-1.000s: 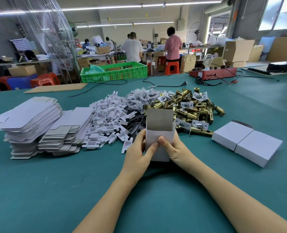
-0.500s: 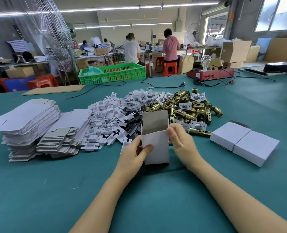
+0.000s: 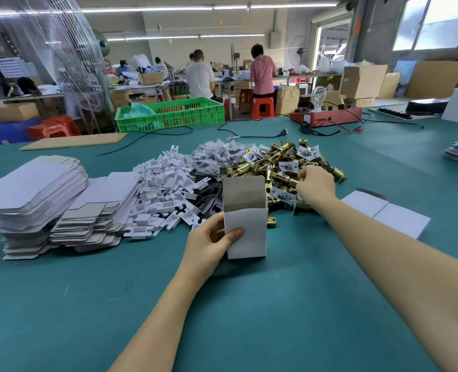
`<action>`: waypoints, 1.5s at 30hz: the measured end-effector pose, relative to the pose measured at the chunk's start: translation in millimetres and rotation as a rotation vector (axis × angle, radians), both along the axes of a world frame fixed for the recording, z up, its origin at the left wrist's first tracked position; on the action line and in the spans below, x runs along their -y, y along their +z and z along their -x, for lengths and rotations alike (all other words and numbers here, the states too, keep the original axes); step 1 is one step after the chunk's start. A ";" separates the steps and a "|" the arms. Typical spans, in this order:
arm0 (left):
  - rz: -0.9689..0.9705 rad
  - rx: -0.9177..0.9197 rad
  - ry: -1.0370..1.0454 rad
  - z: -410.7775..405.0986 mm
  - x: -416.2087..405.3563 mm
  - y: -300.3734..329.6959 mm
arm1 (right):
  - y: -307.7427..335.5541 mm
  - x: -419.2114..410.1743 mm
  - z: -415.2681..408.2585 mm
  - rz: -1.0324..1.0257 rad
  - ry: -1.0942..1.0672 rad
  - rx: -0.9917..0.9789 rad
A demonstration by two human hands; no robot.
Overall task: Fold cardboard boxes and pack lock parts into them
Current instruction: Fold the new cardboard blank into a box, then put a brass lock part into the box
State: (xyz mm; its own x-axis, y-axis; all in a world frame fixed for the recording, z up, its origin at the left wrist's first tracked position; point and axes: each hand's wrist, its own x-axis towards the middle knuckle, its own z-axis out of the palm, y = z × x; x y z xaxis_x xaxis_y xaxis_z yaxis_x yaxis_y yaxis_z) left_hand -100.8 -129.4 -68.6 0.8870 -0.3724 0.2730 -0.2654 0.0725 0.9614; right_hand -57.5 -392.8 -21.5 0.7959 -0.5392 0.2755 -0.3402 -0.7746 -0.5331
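**Open box held upright, other hand at the latch pile**

The folded white box (image 3: pixel 245 226) stands upright on the green table (image 3: pixel 276 318), top flap raised, just in front of the pile of brass lock parts (image 3: pixel 278 170). The left hand (image 3: pixel 209 242) grips its left side, thumb across the front face. The right hand (image 3: pixel 315 183) rests well apart on the pile, fingers curled onto a latch; whether it actually pinches one cannot be told.

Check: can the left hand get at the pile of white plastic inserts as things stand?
Probably not without letting go first. The left hand grips the upright open box, so it is occupied. The pile of white plastic inserts lies just beyond it on the green table, with nothing between them.
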 end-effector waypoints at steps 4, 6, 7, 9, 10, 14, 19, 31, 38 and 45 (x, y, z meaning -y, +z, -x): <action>0.012 0.002 -0.010 -1.5 -0.1 -1.8 | -3.1 7.1 -5.6 0.342 0.037 -0.122; 0.018 -0.005 -0.013 -1.9 0.2 -2.7 | -3.4 9.0 -7.3 0.406 0.058 -0.185; 0.019 -0.008 -0.014 -2.0 0.3 -2.9 | -3.4 9.4 -8.2 0.428 0.076 -0.220; 0.020 -0.008 -0.015 -2.8 0.7 -2.6 | -3.6 9.4 -10.4 0.453 0.096 -0.241; 0.022 -0.008 -0.015 -3.1 0.7 -2.5 | -4.4 8.9 -10.6 0.453 0.099 -0.227; 0.013 -0.001 -0.010 -3.0 0.5 -2.2 | -8.8 8.3 -5.6 0.473 0.104 -0.132; 0.000 -0.001 -0.002 -4.8 0.4 -2.6 | 9.5 4.6 14.1 0.010 0.152 0.427; 0.022 -0.011 -0.017 -5.6 -0.4 -4.6 | 93.7 -26.7 70.7 -1.299 0.652 0.575; 0.001 0.010 -0.008 -3.4 -0.5 -2.6 | 92.1 -51.7 70.6 -1.210 0.780 0.433; 0.016 0.009 -0.019 -2.7 0.2 -1.2 | 89.8 -60.5 72.4 -0.784 0.918 0.279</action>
